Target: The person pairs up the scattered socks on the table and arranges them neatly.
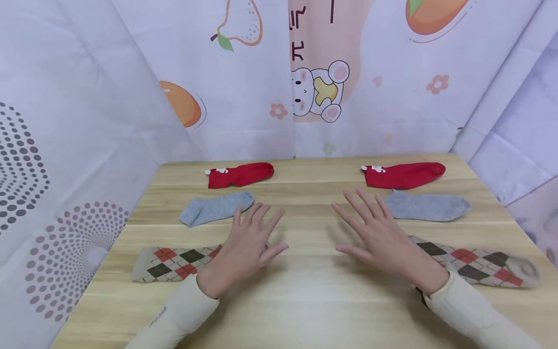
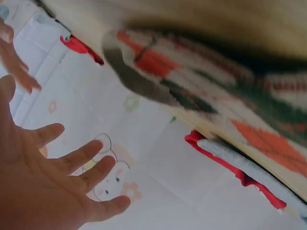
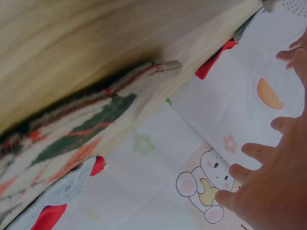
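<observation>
Both hands hover over the wooden table with spread fingers, holding nothing. In the head view the left hand (image 1: 248, 240) overlaps one end of an argyle sock (image 1: 174, 264), its fingertips near the toe of a grey sock (image 1: 218, 207). On the other side the right hand (image 1: 381, 235) partly covers a second argyle sock (image 1: 484, 261), with its fingers close to another grey sock (image 1: 429, 206). Each wrist view shows an argyle sock lying flat beside the hand: the left one's sock (image 2: 158, 72) and the right one's sock (image 3: 91, 120).
Behind the grey socks lie two red socks with white figures, a left red sock (image 1: 241, 174) and a right red sock (image 1: 405, 175). The wooden table (image 1: 296, 310) ends at a printed curtain (image 1: 244, 131) at the back, and white dotted cloth (image 1: 83, 194) stands along the left.
</observation>
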### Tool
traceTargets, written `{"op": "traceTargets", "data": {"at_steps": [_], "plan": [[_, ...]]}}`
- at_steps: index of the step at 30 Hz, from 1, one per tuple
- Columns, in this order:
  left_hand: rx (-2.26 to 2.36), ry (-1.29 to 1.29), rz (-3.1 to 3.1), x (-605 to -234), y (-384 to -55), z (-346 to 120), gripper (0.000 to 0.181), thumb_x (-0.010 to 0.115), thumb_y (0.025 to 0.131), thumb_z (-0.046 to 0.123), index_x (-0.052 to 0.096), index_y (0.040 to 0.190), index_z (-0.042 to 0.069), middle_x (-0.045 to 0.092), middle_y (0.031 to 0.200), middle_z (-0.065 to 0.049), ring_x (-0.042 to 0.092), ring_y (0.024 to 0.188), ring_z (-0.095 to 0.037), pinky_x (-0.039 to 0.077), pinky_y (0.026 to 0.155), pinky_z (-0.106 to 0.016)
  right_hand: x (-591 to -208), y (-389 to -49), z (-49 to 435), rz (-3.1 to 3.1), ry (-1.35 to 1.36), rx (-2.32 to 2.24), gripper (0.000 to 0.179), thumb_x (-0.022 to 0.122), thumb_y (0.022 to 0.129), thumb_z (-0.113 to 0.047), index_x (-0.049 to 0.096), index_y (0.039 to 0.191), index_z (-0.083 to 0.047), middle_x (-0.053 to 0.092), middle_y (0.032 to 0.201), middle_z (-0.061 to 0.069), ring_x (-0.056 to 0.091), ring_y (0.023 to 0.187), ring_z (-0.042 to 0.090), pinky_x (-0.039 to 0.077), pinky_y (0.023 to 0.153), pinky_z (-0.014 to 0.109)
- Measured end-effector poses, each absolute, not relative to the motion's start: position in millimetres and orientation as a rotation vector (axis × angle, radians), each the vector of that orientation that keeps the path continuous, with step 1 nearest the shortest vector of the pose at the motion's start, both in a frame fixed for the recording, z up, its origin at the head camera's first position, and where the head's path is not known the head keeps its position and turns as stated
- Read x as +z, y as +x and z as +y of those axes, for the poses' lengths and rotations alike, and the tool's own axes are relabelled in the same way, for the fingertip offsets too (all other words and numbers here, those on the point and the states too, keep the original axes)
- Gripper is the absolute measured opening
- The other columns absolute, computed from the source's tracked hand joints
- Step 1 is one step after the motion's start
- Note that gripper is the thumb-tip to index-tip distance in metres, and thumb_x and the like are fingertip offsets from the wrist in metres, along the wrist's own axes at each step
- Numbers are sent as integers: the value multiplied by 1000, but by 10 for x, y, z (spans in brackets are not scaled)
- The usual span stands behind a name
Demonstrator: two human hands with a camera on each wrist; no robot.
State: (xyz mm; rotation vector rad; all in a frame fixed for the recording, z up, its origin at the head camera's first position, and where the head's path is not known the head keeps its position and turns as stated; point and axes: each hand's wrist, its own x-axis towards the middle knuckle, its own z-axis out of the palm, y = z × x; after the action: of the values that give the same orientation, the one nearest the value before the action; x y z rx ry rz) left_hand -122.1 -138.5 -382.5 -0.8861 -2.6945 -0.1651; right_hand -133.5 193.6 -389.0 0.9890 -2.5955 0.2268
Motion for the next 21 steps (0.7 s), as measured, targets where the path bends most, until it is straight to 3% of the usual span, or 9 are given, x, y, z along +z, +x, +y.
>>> {"op": "traceTargets", "data": {"at_steps": [6, 15, 21], "plan": [[-238, -867, -2692, -3747, -1258, -1450, 66, 51, 100, 52, 39, 151, 12, 52, 132, -13, 46, 125, -31, 30, 108, -60, -3903, -1343, 1929, -2639, 967, 246, 86, 63, 89, -58, 27, 158, -23, 20, 163, 13, 16, 148, 39, 10, 116, 62], [-365, -796, -2689, -3713, -1382, -1698, 61, 53, 101, 46, 43, 148, 9, 50, 139, -13, 46, 130, -31, 36, 106, -56, -3904, -1410, 1879, -2635, 990, 340, 81, 65, 93, -48, 26, 158, -20, 35, 155, 13, 30, 142, 38, 23, 112, 59], [-415, -793, -2670, -3696, -1480, -1860, 55, 56, 101, 42, 50, 141, 5, 53, 136, -12, 50, 126, -28, 43, 103, -51, -3827, -1534, 1768, -2587, 1024, 387, 76, 69, 92, -41, 35, 155, -15, 50, 141, 12, 46, 130, 32, 38, 105, 55]]}}
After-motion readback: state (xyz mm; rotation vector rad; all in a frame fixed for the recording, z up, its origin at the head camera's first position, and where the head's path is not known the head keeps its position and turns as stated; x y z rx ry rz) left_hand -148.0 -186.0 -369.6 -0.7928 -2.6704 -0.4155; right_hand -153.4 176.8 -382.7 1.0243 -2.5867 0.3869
